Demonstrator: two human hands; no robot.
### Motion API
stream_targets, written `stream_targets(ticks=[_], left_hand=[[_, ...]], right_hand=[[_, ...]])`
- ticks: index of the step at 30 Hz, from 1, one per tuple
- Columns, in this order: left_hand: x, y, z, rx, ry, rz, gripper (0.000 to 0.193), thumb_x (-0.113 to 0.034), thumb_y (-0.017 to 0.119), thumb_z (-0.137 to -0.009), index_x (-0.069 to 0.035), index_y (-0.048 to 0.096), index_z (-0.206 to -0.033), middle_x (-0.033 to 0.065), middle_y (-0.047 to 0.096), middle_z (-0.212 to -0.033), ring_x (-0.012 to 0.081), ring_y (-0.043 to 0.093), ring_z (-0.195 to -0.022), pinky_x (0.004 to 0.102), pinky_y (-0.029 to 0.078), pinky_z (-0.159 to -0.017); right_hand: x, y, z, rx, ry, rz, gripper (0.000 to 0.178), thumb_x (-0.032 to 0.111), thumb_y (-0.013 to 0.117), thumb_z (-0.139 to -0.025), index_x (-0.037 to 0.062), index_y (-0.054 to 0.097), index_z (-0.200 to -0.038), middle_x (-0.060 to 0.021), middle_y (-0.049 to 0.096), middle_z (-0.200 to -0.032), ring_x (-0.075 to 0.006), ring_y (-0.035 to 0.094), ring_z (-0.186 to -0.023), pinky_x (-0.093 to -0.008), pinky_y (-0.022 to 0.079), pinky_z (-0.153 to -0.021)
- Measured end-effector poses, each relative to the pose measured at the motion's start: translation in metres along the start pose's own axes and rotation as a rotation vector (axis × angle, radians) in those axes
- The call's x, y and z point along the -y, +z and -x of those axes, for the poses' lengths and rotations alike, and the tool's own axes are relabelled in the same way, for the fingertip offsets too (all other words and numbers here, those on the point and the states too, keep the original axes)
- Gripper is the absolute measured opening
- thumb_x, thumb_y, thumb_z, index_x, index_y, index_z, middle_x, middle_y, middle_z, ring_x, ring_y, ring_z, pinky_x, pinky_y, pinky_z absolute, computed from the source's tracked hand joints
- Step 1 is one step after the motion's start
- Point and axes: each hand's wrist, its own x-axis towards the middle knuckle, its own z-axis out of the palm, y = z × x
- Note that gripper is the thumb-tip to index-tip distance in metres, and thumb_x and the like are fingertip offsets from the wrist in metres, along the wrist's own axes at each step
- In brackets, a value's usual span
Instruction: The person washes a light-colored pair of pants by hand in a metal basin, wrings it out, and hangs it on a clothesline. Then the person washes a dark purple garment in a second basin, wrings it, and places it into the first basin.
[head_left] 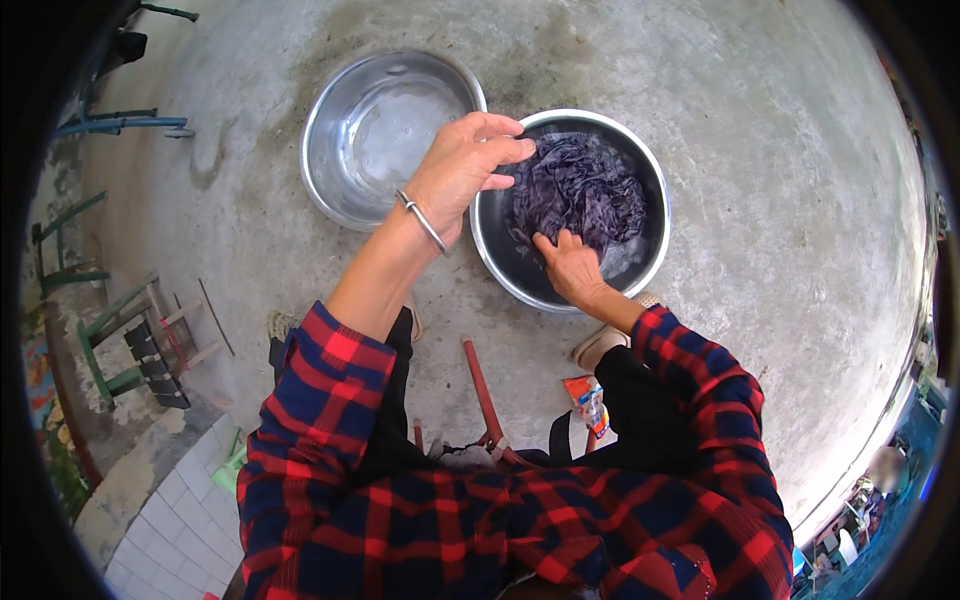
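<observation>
**Dark wet cloth (590, 185) in a metal basin (655, 195), both hands at it**

Position of cloth: bunched in the basin, dark purple, heavily creased, shiny as if wet. It fills the upper and middle part of the bowl. A cloudy patch of liquid (622, 262) shows on the lower side, just below the cloth.

Right hand (577, 272): reaches over the near rim, knuckles up, fingers against the lower edge of the cloth. Fingertips are partly lost in the folds, so from where I stand I cannot tell whether this grip is clamped on the fabric or only pressing it.

Left hand (508, 160): raised at the basin's left rim, fingertips beside the cloth's upper left edge. Grip: thumb and fingers apart, fingers loosely curved. A silver bangle (424, 222) sits on this wrist.

Second metal basin (322, 120): to the left and slightly farther off, its inside bright and shiny. The left hand and forearm cover part of its near right side. Whether the two rims touch, I cannot tell.

Surroundings: both basins stand on a stained grey concrete floor (760, 200). The person wears a red and navy checked shirt (440, 530) and pale shoes (598, 350). Near the right leg lies an orange and blue packet (588, 398); a red bar (480, 388) slants between the legs. Far left: a green-framed chair (125, 380).
</observation>
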Motion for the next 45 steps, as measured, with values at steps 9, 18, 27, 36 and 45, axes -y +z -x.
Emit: stream_targets(ticks=[9, 18, 27, 36, 45], left_hand=[[0.001, -0.003, 0.005, 0.073, -0.049, -0.027, 0.037, -0.022, 0.065, -0.088, -0.001, 0.06, -0.119, 0.009, 0.06, -0.114, 0.0155, 0.056, -0.109, 0.0318, 0.048, -0.091], [0.01, 0.002, -0.007, 0.106, 0.135, -0.413, 0.066, -0.004, 0.076, -0.069, -0.003, 0.051, -0.13, 0.0176, 0.049, -0.134, 0.0285, 0.046, -0.128, 0.0364, 0.046, -0.098], [0.048, 0.048, -0.01, 0.325, 0.501, -0.784, 0.145, -0.02, 0.092, -0.049, -0.01, -0.007, -0.155, 0.0234, 0.013, -0.158, 0.0355, 0.012, -0.148, 0.0439, 0.014, -0.121], [0.018, 0.053, -0.003, 0.445, 0.672, -0.448, 0.147, -0.011, 0.094, -0.05, -0.015, -0.008, -0.156, 0.0121, 0.024, -0.157, 0.0262, 0.027, -0.144, 0.0381, 0.023, -0.119], [-0.007, 0.066, 0.011, 0.541, 0.43, -0.161, 0.066, 0.001, 0.085, -0.058, -0.005, 0.062, -0.119, 0.0, 0.067, -0.109, 0.0108, 0.061, -0.1, 0.0286, 0.047, -0.1]], right_hand=[[-0.033, 0.073, -0.019, 0.482, 0.113, -0.062, 0.072, 0.012, 0.068, -0.074, 0.0217, 0.039, -0.139, -0.0221, 0.055, -0.113, -0.0415, 0.057, -0.104, -0.0518, 0.049, -0.084], [0.004, -0.199, -0.034, 0.137, -0.052, -0.2, 0.047, 0.013, 0.065, -0.068, 0.01, 0.052, -0.113, -0.0191, 0.067, -0.086, -0.0397, 0.065, -0.084, -0.0492, 0.05, -0.073], [0.076, -0.349, 0.025, -0.246, 0.098, -0.518, 0.052, 0.004, 0.06, -0.061, 0.0096, 0.052, -0.112, -0.0129, 0.056, -0.067, -0.0297, 0.057, -0.062, -0.0387, 0.044, -0.059], [0.103, -0.388, 0.038, -0.457, 0.037, -0.523, 0.066, 0.001, 0.055, -0.06, 0.0094, 0.05, -0.125, -0.005, 0.06, -0.079, -0.0109, 0.054, -0.069, -0.0224, 0.044, -0.065], [0.083, -0.337, 0.034, -0.34, 0.143, -0.587, 0.075, 0.012, 0.068, -0.058, 0.0113, 0.047, -0.13, -0.0163, 0.063, -0.085, -0.0337, 0.064, -0.077, -0.0391, 0.049, -0.07]])
